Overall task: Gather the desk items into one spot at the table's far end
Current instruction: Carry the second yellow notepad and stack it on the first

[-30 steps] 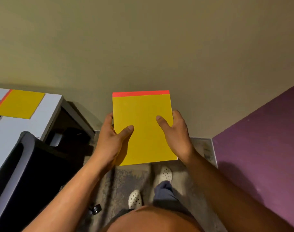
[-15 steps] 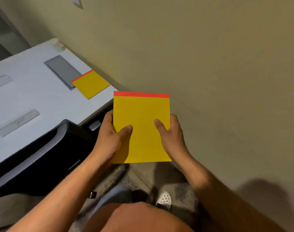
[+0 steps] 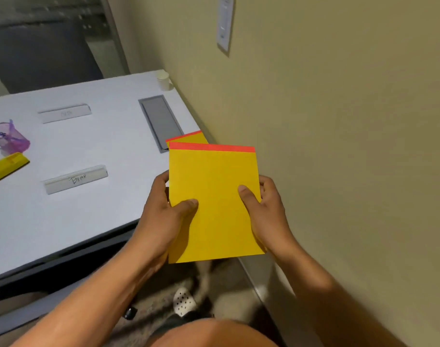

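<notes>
Counting two yellow pads (image 3: 213, 204), two nameplates (image 3: 75, 179), one mesh cup (image 3: 10, 139).

Second yellow pad (image 3: 188, 137) mostly hidden behind the held yellow pad (image 3: 213, 196); far nameplate (image 3: 65, 113) lettering unreadable; yellow box (image 3: 6, 166) cut off.

1. My view has swung left since a second ago: the purple surface on the right is gone, and the white table (image 3: 93, 146) now fills the left half.
2. The held yellow pad (image 3: 213, 204) now overlaps the second yellow pad (image 3: 191, 137) on the table's corner.
3. A purple mesh cup (image 3: 10, 139), two nameplates (image 3: 76, 180) and a wall switch (image 3: 224, 23) have come into view.
</notes>
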{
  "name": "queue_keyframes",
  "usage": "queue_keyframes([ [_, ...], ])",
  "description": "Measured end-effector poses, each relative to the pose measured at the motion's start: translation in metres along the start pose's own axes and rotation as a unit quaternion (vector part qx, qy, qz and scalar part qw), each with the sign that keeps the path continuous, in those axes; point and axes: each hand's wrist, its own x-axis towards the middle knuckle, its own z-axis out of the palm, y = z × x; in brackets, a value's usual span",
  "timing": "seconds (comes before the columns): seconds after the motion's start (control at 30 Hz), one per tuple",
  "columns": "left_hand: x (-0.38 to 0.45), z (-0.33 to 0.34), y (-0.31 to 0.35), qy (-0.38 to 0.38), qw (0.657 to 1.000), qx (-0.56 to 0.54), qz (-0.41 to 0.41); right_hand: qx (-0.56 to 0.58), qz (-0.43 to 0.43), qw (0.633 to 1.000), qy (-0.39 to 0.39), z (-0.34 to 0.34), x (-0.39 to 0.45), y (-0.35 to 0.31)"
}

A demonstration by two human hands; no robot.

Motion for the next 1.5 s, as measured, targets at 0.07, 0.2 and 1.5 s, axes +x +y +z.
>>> queue_keyframes([
  [0.07, 0.020, -0.011, 0.009, 0.009, 1.000, -0.002, -0.017, 0.001, 0.015, 1.000, -0.011, 0.009, 0.025, -0.012],
  [0.2, 0.060, -0.035, 0.022, -0.001, 0.998, 0.011, -0.054, 0.000, 0.045, 0.999, -0.028, 0.035, 0.067, -0.022],
  [1.5, 0.418, -0.008, -0.151, 0.222, 0.953, 0.128, -0.163, -0.213, 0.168, 0.959, -0.080, 0.195, 0.426, 0.103],
])
